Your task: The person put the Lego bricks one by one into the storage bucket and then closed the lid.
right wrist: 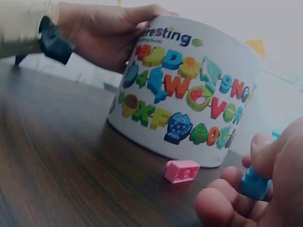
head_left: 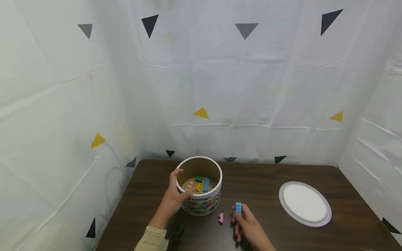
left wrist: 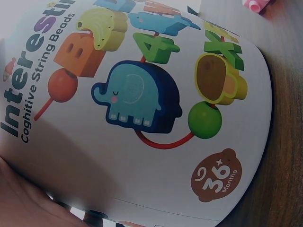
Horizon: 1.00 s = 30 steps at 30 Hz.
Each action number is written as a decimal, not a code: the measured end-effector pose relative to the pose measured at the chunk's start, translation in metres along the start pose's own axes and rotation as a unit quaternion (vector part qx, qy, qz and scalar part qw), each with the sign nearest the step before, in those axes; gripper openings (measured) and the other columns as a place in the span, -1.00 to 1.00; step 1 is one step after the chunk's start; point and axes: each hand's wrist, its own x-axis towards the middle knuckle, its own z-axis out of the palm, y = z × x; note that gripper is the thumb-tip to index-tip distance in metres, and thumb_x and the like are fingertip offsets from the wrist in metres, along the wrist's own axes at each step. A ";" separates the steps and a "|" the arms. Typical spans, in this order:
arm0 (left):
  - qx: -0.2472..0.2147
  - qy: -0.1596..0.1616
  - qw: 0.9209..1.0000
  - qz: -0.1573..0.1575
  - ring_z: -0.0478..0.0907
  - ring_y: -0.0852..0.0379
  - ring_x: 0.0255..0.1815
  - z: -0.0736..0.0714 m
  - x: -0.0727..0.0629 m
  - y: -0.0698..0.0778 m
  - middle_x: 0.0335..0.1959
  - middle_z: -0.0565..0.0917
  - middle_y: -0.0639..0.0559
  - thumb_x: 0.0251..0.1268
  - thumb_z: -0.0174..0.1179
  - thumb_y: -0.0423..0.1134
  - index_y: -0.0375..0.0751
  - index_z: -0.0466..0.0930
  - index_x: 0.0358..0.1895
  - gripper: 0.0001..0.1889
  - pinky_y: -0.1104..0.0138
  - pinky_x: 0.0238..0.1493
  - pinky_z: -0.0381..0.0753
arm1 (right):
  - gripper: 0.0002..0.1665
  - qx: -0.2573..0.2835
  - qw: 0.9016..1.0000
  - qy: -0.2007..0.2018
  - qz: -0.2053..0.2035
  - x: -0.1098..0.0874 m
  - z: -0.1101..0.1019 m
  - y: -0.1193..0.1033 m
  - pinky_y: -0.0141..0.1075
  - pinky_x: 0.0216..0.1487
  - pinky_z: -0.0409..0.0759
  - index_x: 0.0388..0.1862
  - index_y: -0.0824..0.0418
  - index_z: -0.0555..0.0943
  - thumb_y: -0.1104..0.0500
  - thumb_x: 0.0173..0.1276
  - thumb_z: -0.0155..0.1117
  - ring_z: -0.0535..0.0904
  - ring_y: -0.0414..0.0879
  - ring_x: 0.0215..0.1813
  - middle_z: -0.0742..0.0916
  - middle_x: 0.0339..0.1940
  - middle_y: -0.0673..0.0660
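My left hand (head_left: 175, 191) grips the rim of a round printed tub (head_left: 201, 205), thumb over the near edge and fingers at the left side. Inside lie toy building bricks: a green brick (head_left: 199, 179), a yellow brick (head_left: 199, 187), a blue brick (head_left: 206, 185) and a beige brick (head_left: 190, 185). To the right of the tub, my right hand (head_left: 250, 226) pinches a light blue brick (head_left: 238, 208) between thumb and fingers. A pink brick (head_left: 221, 218) lies on its side on the table between the tub and that hand.
A white round lid (head_left: 305, 204) lies at the right of the dark wooden table (head_left: 251, 181). White sheets (head_left: 220, 87) with triangles hang behind and at both sides. A black strap (head_left: 174, 233) is at the left wrist.
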 end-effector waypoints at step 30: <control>0.002 0.014 1.000 0.011 0.40 -0.44 0.50 0.009 0.000 -0.001 0.66 0.19 -0.35 0.36 0.51 0.07 0.29 0.08 0.60 -0.09 -0.34 0.45 0.48 | -0.42 0.247 0.965 0.041 -0.072 0.016 0.072 -0.142 -0.27 0.28 0.73 0.48 0.44 0.50 0.03 0.76 0.16 0.80 -0.03 0.24 0.84 0.18 0.16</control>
